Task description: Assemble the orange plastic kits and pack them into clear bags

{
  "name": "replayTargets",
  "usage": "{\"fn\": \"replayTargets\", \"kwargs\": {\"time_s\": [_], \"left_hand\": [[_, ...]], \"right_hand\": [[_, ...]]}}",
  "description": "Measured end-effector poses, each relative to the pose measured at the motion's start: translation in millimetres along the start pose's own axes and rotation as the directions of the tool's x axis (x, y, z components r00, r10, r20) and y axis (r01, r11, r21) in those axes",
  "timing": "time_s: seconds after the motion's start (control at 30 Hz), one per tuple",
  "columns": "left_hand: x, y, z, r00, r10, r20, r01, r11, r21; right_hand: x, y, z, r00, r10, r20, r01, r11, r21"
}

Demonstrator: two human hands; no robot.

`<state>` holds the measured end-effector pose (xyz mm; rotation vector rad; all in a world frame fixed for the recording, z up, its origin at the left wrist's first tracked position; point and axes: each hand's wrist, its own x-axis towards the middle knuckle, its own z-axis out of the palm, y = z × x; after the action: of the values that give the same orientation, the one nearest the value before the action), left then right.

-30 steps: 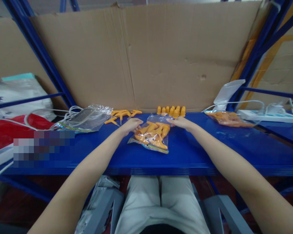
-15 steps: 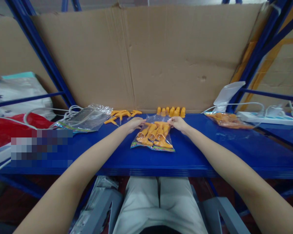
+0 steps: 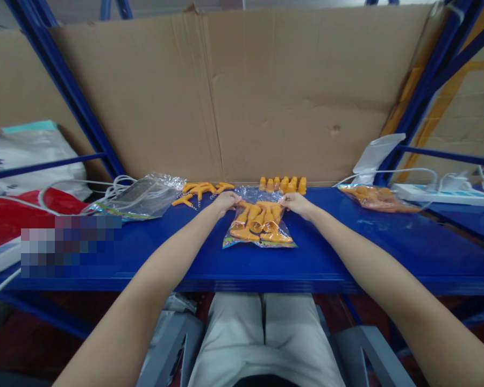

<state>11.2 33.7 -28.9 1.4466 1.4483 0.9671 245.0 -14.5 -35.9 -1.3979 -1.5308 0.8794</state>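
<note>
A clear plastic bag [image 3: 260,243] with a colourful printed edge lies in front of me, filled with several orange corkscrews and orange sleeves. My left hand [image 3: 227,202] pinches its far left corner. At the far right corner, my right hand [image 3: 294,204] grips the same bag, fingers closed. Just beyond my left hand lie loose orange corkscrews [image 3: 198,189] with T-shaped handles and metal spirals. Behind the bag, near the cardboard, several orange cup-like sleeves [image 3: 291,185] stand in rows.
A flat clear bag [image 3: 145,201] and white cables lie at the left, beside a red bag [image 3: 28,215]. Another filled bag [image 3: 381,198] rests at the right near a white power strip [image 3: 443,194]. Cardboard [image 3: 266,97] backs the blue table [image 3: 201,269].
The near edge of the filled bag has shifted slightly to the right, and the orange pieces inside have moved a little. Both hands keep hold of its far corners.
</note>
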Motion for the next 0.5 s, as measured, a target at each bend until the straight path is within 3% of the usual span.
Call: {"fn": "replayTargets", "kwargs": {"time_s": [0.23, 0.37, 0.5], "left_hand": [[-9.0, -1.9, -5.6, 0.997, 0.006, 0.073, 0.011, 0.973, -0.232], [-10.0, -4.6, -12.2, 0.988, -0.032, 0.148, 0.072, 0.96, -0.271], [-10.3, -7.8, -17.4, 0.97, 0.007, 0.244, 0.064, 0.957, -0.282]], "right_hand": [[-2.0, -4.5, -3.2, 0.998, 0.034, 0.056, -0.032, 0.999, -0.026], [-2.3, -3.3, -5.5, 0.995, 0.019, 0.102, -0.016, 0.999, -0.032], [-0.7, 1.1, -8.4, 0.989, -0.011, 0.148, 0.014, 1.0, -0.019]]}}
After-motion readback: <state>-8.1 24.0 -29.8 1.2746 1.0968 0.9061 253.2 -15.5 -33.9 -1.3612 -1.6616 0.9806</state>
